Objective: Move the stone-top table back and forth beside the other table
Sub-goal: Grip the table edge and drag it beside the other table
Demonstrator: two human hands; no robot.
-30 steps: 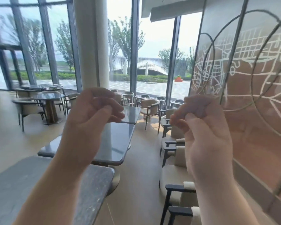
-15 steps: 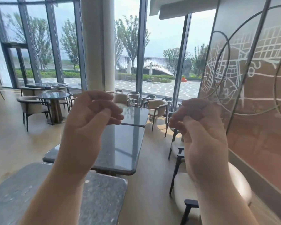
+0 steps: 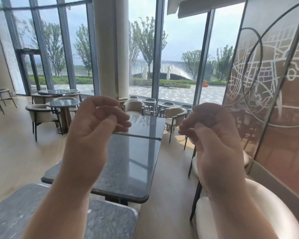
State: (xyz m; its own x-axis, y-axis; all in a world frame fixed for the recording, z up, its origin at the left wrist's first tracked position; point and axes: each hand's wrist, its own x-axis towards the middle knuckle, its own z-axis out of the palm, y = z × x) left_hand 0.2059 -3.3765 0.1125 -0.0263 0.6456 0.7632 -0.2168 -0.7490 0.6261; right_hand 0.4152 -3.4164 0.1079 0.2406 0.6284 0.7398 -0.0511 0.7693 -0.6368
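Note:
Both my hands are raised in front of the camera, backs toward me, fingers curled loosely with nothing in them. My left hand (image 3: 93, 128) hovers over a dark stone-top table (image 3: 128, 169) that stands ahead. My right hand (image 3: 212, 135) is up to the right of that table, touching nothing. A nearer grey stone-top table (image 3: 16, 216) lies below my left forearm at the bottom left. A third dark table (image 3: 147, 126) sits just beyond the middle one.
Cream chairs (image 3: 259, 209) with dark frames line the right side under a patterned glass partition (image 3: 269, 94). A white column (image 3: 110, 49) stands ahead. More tables and chairs (image 3: 62, 107) fill the left by the windows. Bare wooden floor (image 3: 12, 152) stretches left.
The view has moved forward and turned slightly, so the tables and the right-hand chair appear closer. Both hands stay raised and curled in nearly the same pose.

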